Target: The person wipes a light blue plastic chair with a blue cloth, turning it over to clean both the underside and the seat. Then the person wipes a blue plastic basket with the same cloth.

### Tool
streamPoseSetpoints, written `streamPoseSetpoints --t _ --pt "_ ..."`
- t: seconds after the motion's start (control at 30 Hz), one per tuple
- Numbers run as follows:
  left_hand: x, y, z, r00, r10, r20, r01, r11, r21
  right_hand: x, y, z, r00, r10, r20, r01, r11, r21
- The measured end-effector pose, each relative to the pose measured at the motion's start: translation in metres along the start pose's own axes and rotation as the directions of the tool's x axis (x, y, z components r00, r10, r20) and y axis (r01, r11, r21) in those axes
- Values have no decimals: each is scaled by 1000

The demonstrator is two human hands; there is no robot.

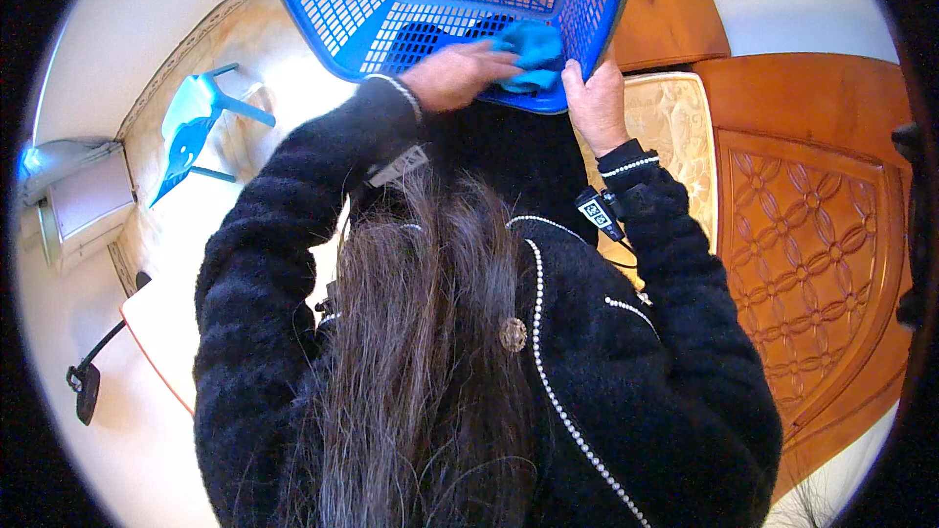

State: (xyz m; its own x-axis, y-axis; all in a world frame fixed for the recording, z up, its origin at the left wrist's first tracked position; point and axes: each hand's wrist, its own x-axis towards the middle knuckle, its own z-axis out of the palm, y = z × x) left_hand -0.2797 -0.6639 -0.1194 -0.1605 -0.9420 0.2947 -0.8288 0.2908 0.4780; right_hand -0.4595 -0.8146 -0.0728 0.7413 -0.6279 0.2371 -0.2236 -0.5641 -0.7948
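Note:
A blue plastic lattice basket [351, 62] is tilted open towards me at the top of the head view. My right hand [596, 99] grips its near right rim, thumb over the edge. Inside the basket, by that corner, is a turquoise cloth [532, 51]. My left hand [462, 75] reaches over the near rim, slightly blurred, its fingers against the cloth; whether they pinch it is not plain. Dark shapes show through the basket's lattice.
A light blue plastic stool [192, 117] stands on the floor at the left. At the right are a cream mattress [664, 117] and a carved wooden bed panel [807, 235]. A white table [165, 323] with an orange edge lies at lower left.

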Motion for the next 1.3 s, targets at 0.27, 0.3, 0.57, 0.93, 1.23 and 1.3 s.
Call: streamPoseSetpoints --t 0.27,0.3,0.57,0.93,1.23,1.3 --pt "-82 -42 -19 952 -305 19 292 925 243 21 -23 -20 981 -175 -80 141 936 -322" --pt "-79 -40 -10 956 -291 -46 293 921 257 22 -32 -22 919 -356 -171 252 862 -440" --pt "-52 -21 -6 931 -365 -19 365 926 93 12 -59 39 783 -238 575 565 660 -495" --pt "-56 -18 -36 698 -694 177 540 672 507 15 -5 74 794 -71 604 455 728 -513" --pt "33 -51 19 917 -393 63 396 917 -52 10 -3 82 773 20 634 455 679 -576" --pt "34 -47 12 902 -421 93 430 893 -130 8 -2 82 811 -41 584 463 656 -596"
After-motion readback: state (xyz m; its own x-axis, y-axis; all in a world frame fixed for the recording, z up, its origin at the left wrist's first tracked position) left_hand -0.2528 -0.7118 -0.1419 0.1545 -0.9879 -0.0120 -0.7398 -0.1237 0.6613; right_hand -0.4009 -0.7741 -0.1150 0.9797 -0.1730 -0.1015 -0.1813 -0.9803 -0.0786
